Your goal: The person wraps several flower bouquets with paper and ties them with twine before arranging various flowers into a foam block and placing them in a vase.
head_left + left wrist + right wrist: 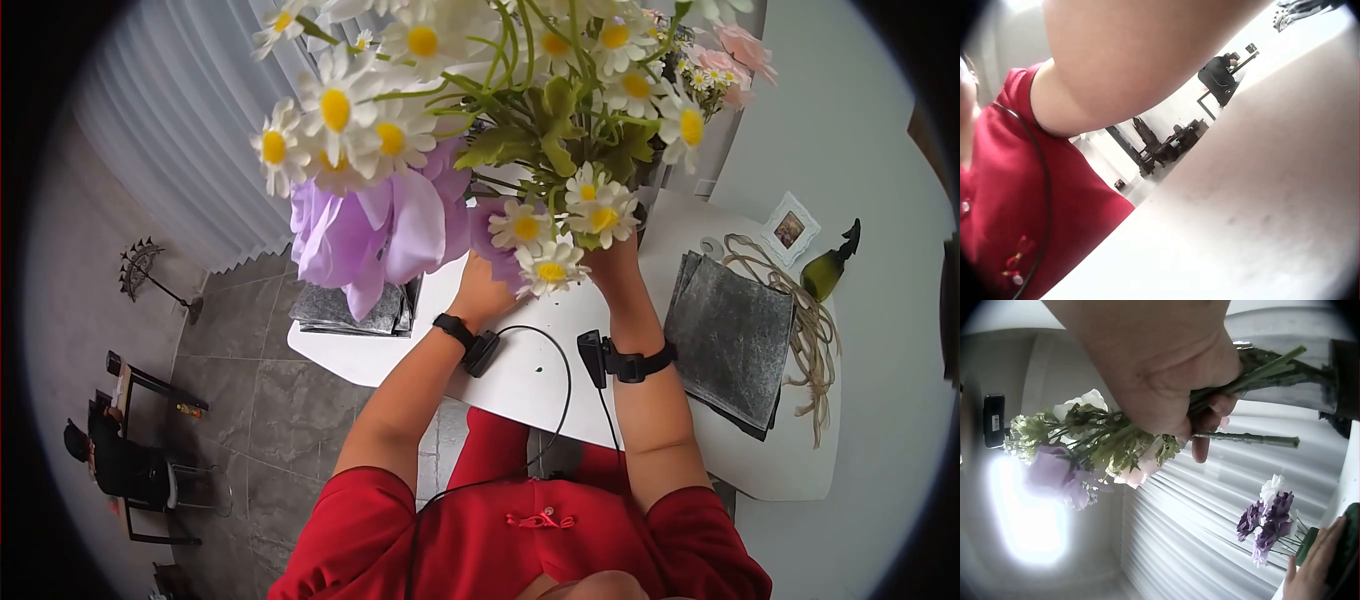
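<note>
In the right wrist view my right hand (1179, 375) grips a bunch of artificial flower stems (1272, 369); one separate cut stem (1260, 439) sticks out below the fingers. White daisies (335, 110) and a large lilac flower (370, 230) fill the top of the head view and partly cover both hands. My left hand (485, 290) is low over the white table (510, 385). Seen from the right wrist, its straight fingers lie against a dark green block (1350, 534), with purple and white flowers (1269, 519) beside it. The left wrist view does not show this hand.
Grey mottled sheets (730, 330) are stacked at the right, beside a beige rope (825, 350), white picture frame (790, 232) and green ornament (825, 272). More sheets (350, 312) lie left. A cable (565, 380) loops between the wrists. One person (130, 460) sits far left.
</note>
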The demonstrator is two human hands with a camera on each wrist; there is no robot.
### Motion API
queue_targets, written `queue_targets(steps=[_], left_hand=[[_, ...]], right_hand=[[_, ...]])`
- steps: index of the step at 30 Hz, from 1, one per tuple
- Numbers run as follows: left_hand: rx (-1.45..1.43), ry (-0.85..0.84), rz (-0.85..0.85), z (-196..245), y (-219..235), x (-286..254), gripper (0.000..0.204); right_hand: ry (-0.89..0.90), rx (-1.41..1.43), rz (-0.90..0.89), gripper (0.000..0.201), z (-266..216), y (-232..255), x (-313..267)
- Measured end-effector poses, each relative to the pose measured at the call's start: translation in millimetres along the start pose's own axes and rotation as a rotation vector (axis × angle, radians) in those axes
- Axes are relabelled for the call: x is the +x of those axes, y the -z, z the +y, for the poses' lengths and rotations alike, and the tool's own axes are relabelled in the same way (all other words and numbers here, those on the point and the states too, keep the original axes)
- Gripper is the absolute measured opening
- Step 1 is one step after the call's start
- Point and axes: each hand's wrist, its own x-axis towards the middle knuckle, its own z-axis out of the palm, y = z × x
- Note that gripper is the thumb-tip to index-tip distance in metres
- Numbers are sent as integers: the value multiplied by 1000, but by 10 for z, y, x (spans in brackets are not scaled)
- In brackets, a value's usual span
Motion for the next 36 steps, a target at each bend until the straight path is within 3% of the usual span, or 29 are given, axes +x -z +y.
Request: queue_targets(steps=[4,8,13,14,17,23,25,27,28,32,34,36], left_hand=[[60,-2,-23,-28,12,-10,59],[131,-38,87,-74,-4,-137,55],[182,7,63,-203,-142,-221,50],[153,5,80,-213,-159,-224,50],[165,-1,106,-243,-186,-233,48],[195,6,117,-154,-52,-226,42],[212,14,115,-199,-96,-285,40],[279,-15,97,-291,-180,-296,38],[302,-24,92,-334,-215,-301,38],[264,-39,102,-340,-201,-283,36],[278,-32,82,-358,-210,-319,36],[206,-24,139,-220,-66,-331,36]], right_hand=[[9,41,16,23,2,-24,-11],[119,34,97,22,-28,-34,-16],[-210,271,12,22,-113,-54,52],[-211,269,9,22,-76,-56,26],[44,67,30,22,-20,-56,-20],[-7,109,65,22,-64,-44,27],[-237,284,7,22,-135,-43,66],[-158,407,52,23,-25,-109,21],[-58,218,29,22,29,-95,-1],[75,37,24,21,60,-93,-2],[92,20,21,20,47,-78,-13],[-35,155,27,20,-59,-51,9]])
